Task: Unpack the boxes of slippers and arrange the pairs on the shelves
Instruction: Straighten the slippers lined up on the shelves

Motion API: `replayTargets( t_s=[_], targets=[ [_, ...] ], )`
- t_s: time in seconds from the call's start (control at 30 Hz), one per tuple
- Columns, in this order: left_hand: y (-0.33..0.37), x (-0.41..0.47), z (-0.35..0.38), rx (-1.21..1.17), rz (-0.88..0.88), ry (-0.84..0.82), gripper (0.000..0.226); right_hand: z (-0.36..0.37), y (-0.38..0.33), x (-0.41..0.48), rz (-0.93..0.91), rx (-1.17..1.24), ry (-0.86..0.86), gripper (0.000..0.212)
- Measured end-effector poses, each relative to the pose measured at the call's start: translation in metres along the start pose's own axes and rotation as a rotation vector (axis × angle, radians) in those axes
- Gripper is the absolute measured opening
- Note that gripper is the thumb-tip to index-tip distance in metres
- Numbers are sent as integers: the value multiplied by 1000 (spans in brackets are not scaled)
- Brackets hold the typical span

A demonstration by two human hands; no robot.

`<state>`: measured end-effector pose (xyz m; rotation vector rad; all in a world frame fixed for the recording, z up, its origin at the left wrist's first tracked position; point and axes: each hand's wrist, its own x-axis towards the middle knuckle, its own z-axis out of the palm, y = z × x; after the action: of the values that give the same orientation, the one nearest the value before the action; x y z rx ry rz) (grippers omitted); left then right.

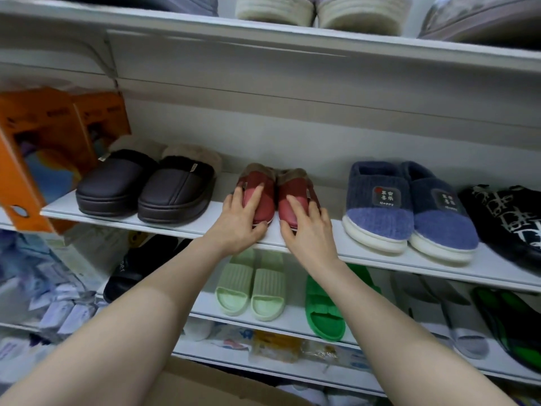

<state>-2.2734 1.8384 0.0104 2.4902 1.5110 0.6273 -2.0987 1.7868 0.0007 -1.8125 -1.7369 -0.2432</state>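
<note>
Two bare forearms reach in from the bottom edge of the frame, with no sleeves, watch or bracelets on them. The left hand (pixel 238 222) and right hand (pixel 308 231) wear no gloves or rings. The fingernails are short and unpainted.

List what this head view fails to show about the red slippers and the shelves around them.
- Red slippers: toes and front soles hidden by the left hand and right hand.
- Black patterned slippers: cut off by the right edge.
- Top-shelf cream slippers: uppers cut off by the top edge.
- Orange boxes: print blurred, unreadable.
- Cardboard box: contents below the bottom edge.
</note>
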Motion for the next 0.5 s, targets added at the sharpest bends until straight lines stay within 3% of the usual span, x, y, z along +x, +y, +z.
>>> replayTargets(
  t_s=[0.2, 0.37, 0.5],
  targets=[
    [-2, -6, -2, 114, 42, 23, 78, -1, -4, 1, 44, -59, -70, 65],
    [-34, -30, -37, 317, 381, 358, 49, -7, -52, -6, -5, -63, 100, 55],
    [-101, -48, -91, 338, 293, 510, 50, 16, -131, -1, -151, 58, 91, 54]
  ],
)
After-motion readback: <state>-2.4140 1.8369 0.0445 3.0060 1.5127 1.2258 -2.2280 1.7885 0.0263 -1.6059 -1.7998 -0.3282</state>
